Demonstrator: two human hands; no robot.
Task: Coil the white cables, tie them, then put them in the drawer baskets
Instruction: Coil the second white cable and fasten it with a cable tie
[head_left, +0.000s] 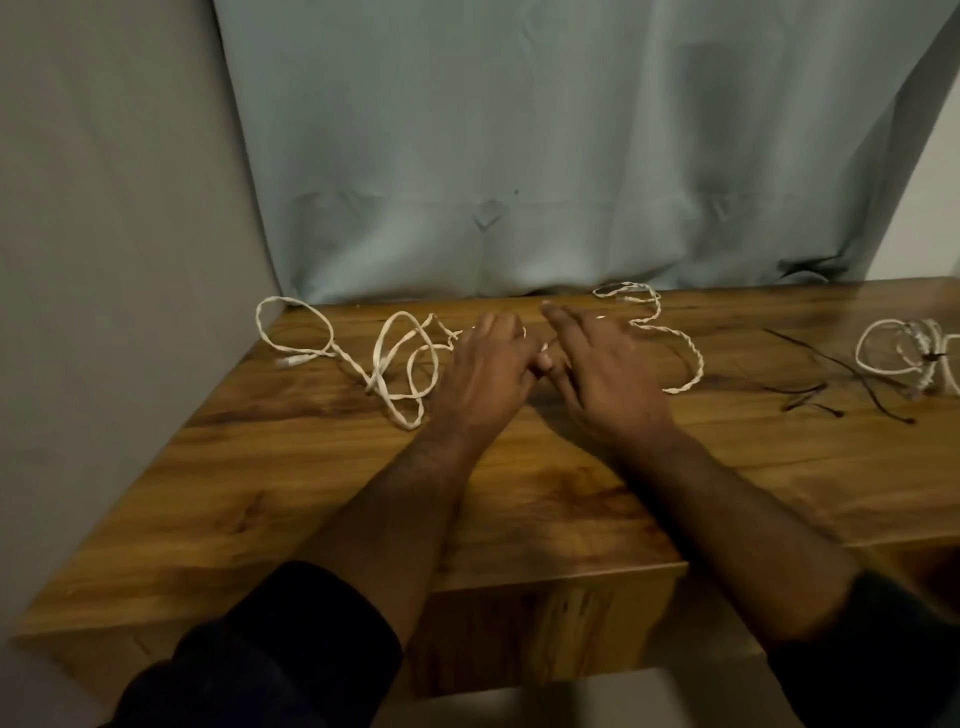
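1. Left hand (485, 374) and right hand (605, 364) hover side by side over the table (545, 509) — whether either grip holds cable is hidden.
2. A loose white cable (395, 358) sprawls left; a twisted one (670, 332) right.
3. Far right — a tied coil (909, 358) beside dark ties (831, 384).

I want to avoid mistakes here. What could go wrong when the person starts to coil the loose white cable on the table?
1. The loose cable crosses over itself in several loops left of the left hand; pulling may tighten it into a knot.
2. Its far left loop lies near the table edge by the wall and might slip off.
3. The ties lie beyond the right hand, next to the tied coil; reaching may loosen a fresh coil.
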